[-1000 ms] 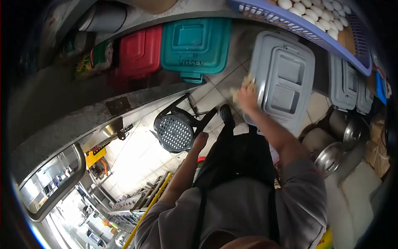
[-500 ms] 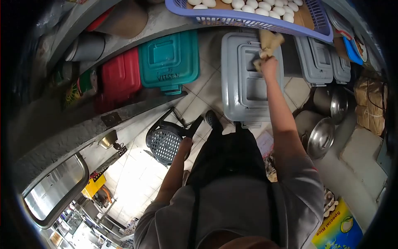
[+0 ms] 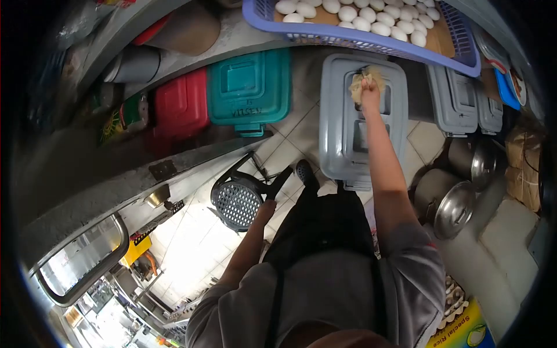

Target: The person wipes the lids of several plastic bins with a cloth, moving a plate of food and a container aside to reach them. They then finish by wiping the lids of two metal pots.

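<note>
My right hand [image 3: 369, 95] is closed around a crumpled tan cloth [image 3: 358, 87], which lies against the far part of the grey bin lid [image 3: 332, 116]. The lid has recessed panels and sits on a large bin in front of my legs. My left hand [image 3: 267, 209] is low on the left, at the black chair [image 3: 237, 203] with a perforated seat; its fingers are hidden, and whether it touches the chair cannot be made out.
A purple basket [image 3: 371, 42] of white eggs is on the shelf above the bin. Teal [image 3: 249, 87] and red [image 3: 181, 104] lidded bins stand left. Metal pots [image 3: 455, 209] and more grey bins [image 3: 455, 98] are at the right.
My right hand has moved the cloth slightly left and nearer, from the lid's far right edge onto its upper panel. The whole view has shifted a little.
</note>
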{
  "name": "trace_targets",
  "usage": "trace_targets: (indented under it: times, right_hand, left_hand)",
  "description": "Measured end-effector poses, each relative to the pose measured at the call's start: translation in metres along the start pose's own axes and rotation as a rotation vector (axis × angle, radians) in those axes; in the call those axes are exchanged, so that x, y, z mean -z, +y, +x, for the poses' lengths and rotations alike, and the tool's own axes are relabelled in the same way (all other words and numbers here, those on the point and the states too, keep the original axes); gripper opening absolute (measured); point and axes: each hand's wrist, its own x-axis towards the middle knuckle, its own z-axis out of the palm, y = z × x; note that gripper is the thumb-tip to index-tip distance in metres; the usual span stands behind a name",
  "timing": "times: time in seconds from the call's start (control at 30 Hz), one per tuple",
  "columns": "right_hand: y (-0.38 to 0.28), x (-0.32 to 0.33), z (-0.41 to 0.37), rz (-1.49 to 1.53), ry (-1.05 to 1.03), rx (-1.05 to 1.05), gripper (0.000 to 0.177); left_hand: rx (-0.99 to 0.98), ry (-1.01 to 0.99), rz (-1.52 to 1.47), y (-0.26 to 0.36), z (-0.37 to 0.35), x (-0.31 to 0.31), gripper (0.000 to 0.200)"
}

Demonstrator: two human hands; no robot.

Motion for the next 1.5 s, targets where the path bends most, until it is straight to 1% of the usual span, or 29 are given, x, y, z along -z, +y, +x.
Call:
trace_targets:
  times: [0.03,0.1,0.13,0.2,0.23,0.3,0.33,0.43,0.47,0.57,0.6,0.63,0.7,0.73,0.8,0.83,0.9,0.97,1.0,1.07,1.1,1.13,1.17,1.23,1.3,1.37,1.43,1.47,1.5]
  right_hand:
    - [-0.017,0.014,0.001,-0.004,0.006,0.002,0.013]
    - [-0.042,0.047,0.001,-0.188,-0.108,0.0,0.014]
    - [-0.063,0.059,0.002,-0.186,-0.105,0.0,0.014]
    - [-0.096,0.078,0.003,-1.076,-0.115,0.609,0.017]
    - [-0.092,0.081,0.005,-1.076,-0.113,0.604,0.017]
    - [-0.058,0.08,0.019,-1.432,-0.586,0.387,0.021]
    - [0.021,0.091,0.045,-1.389,-0.513,0.253,0.025]
    - [0.015,0.07,0.025,-1.46,-0.505,0.037,0.026]
    - [0.008,0.062,0.014,-1.518,-0.583,0.165,0.019]
    - [0.03,0.053,0.025,-1.231,-0.742,0.233,0.017]
    - [0.028,0.046,0.028,-1.081,-0.827,-0.04,0.018]
    - [0.026,0.046,0.027,-1.079,-0.827,-0.036,0.018]
    - [0.023,0.051,0.028,-0.986,-0.799,-0.082,0.019]
    - [0.022,0.056,0.025,-0.99,-0.806,-0.082,0.019]
    - [0.002,0.06,0.03,-0.089,-0.839,-0.643,0.021]
    - [-0.014,0.053,0.026,-0.091,-0.845,-0.654,0.021]
    - [-0.06,0.011,0.021,-0.139,-0.791,-0.43,0.02]
    - [-0.069,-0.019,0.038,-1.096,-0.778,0.212,0.025]
    - [-0.06,-0.021,0.04,-1.095,-0.782,0.221,0.025]
    - [-0.033,-0.027,0.036,-1.367,-0.638,1.092,0.026]
    - [-0.022,-0.022,0.035,-1.363,-0.652,1.102,0.026]
    - [-0.008,-0.016,0.027,-1.328,-0.724,1.07,0.022]
    - [-0.001,-0.009,0.019,-1.297,-0.795,1.034,0.019]
    - [0.006,0.01,-0.019,-1.248,-0.86,1.008,0.02]
    - [0.004,0.015,-0.056,-1.476,-1.045,0.863,0.016]
    - [0.028,0.03,-0.106,-1.279,-0.919,0.945,0.013]
    - [0.072,0.035,-0.145,-0.719,-0.588,1.247,0.013]
    - [0.063,0.032,-0.164,-0.739,-0.575,1.24,0.013]
    - [0.045,0.024,-0.192,-0.842,-0.665,1.02,0.012]
  left_hand:
    - [-0.001,0.001,0.033,0.007,0.0,0.003,0.012]
    - [0.081,0.035,-0.352,-0.009,0.013,-0.019,0.009]
    - [0.002,0.14,-0.37,-0.004,0.016,-0.016,0.009]
    - [0.02,0.132,-0.337,0.004,0.026,-0.006,0.01]
    - [0.043,0.123,-0.309,0.009,0.029,-0.001,0.011]
    - [0.138,0.094,-0.4,0.032,0.028,0.019,0.011]
    - [0.234,0.068,-0.496,0.042,0.026,0.025,0.011]
    - [0.058,0.201,-0.235,0.046,0.014,0.024,0.006]
    - [0.08,0.209,-0.325,0.046,0.012,0.022,0.004]
    - [0.083,0.085,-0.221,0.048,0.0,0.021,0.005]
    - [0.062,0.128,-0.448,0.036,0.002,0.007,0.006]
    - [0.061,0.132,-0.447,0.022,0.003,-0.005,0.006]
    - [0.369,0.066,-0.691,0.034,-0.002,0.003,0.007]
    - [0.373,0.066,-0.699,0.038,-0.007,0.001,0.007]
    - [0.419,0.126,-0.829,0.027,0.003,-0.009,0.014]
    - [-0.142,0.107,-0.087,-0.033,0.016,-0.049,0.025]
    - [0.079,0.178,-0.376,-0.006,0.006,-0.022,0.029]
    - [0.169,0.169,-0.385,0.019,-0.001,0.003,0.029]
    - [0.25,0.175,-0.396,0.024,0.003,0.006,0.029]
    - [0.373,0.214,-0.529,0.028,0.004,0.005,0.029]
    - [0.495,0.229,-0.659,0.038,0.0,0.002,0.028]
    - [0.199,0.341,-0.254,0.047,-0.013,0.0,0.028]
    - [0.487,0.278,-0.842,0.053,-0.013,-0.004,0.027]
    - [0.466,0.317,-0.884,0.088,-0.032,0.001,0.027]
    - [0.614,0.175,-0.916,0.085,-0.032,-0.009,0.026]
    - [0.585,0.198,-0.967,0.074,-0.038,-0.02,0.025]
    - [0.539,0.165,-0.917,0.058,-0.035,-0.026,0.023]
    - [0.49,0.134,-0.866,0.05,-0.031,-0.025,0.021]
    - [0.482,0.112,-0.857,0.043,-0.032,-0.02,0.021]
